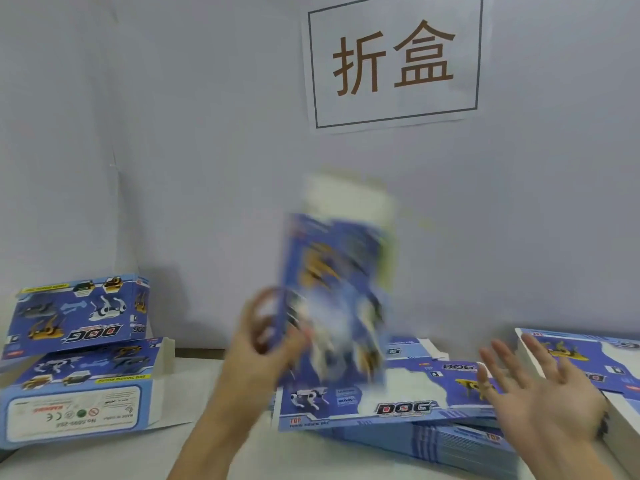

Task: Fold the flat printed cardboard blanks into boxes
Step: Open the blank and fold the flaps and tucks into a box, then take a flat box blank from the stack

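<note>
Cardboard blanks (398,410), printed blue with a "DOG" logo and robot-dog artwork, lay flat in a fanned stack at the lower centre and lower right of the frame, resting on the white surface (214,375). Over the right part of this stack, the right hand (550,396) was spread with straight, separated fingers and held nothing; whether it touched the top sheet could not be determined. At the lower right edge of the frame, a second stack (609,362) of printed sheets sat just beside that hand.

At centre frame, the left hand (263,344) gripped the lower left edge of one raised blank (336,292), which stood roughly upright above the stack and was heavily motion-blurred. A pale unprinted flap showed at its upper end.

At lower left of the frame, a folded box (76,400) lay on the surface with its label panel toward the camera. Behind it, a second folded box (79,313) leaned against the wall. At upper right of the frame, a white sign (394,60) with two brown characters was fixed to the grey wall (173,133).
</note>
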A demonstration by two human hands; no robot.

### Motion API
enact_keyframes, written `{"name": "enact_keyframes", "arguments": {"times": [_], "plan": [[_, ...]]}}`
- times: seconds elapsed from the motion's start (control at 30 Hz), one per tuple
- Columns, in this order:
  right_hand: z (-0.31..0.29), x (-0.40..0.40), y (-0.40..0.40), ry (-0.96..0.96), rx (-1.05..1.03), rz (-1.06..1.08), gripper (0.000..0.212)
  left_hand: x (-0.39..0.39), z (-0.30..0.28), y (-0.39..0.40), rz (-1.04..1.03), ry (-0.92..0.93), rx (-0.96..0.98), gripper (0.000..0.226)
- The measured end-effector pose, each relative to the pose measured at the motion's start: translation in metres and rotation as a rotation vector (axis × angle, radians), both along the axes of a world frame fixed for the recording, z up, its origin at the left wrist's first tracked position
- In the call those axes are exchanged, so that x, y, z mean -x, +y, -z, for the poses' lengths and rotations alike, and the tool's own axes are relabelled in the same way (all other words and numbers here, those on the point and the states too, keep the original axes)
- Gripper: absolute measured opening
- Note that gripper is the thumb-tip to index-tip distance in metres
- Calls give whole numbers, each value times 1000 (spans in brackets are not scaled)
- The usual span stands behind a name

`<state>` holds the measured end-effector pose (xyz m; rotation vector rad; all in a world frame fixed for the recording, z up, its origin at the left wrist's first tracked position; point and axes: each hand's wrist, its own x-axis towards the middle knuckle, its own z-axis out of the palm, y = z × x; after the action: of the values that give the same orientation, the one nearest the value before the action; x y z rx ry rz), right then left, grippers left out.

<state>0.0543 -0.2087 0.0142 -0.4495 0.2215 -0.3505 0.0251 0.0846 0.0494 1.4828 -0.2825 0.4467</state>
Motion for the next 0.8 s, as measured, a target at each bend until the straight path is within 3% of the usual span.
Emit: {"name": "enact_keyframes", "arguments": {"times": [0.1, 0.2, 0.27, 0.33, 0.4, 0.47, 0.53, 0.8], "plan": [[-3, -2, 9, 6, 198, 13, 40, -6, -7, 29, -118, -105, 522, 143], [-6, 3, 21, 27, 258, -18, 38, -11, 0, 49, -125, -73, 599, 92], [-6, 3, 28, 42, 306, -56, 36, -16, 13, 39, -148, 14, 426, 55], [-5, 3, 30, 69, 346, -72, 36, -23, 29, 23, -163, 82, 30, 34], [-5, 3, 31, 76, 386, -69, 33, -28, 46, 6, -141, 166, -431, 43], [-6, 4, 33, 77, 451, -78, 28, -34, 66, -11, -64, 277, -806, 68], [-5, 2, 34, 85, 514, -79, 25, -37, 78, -25, -87, 391, -1126, 74], [-1, -5, 41, 67, 801, -92, 26, -32, 67, -30, -100, 259, -1398, 49]]}}
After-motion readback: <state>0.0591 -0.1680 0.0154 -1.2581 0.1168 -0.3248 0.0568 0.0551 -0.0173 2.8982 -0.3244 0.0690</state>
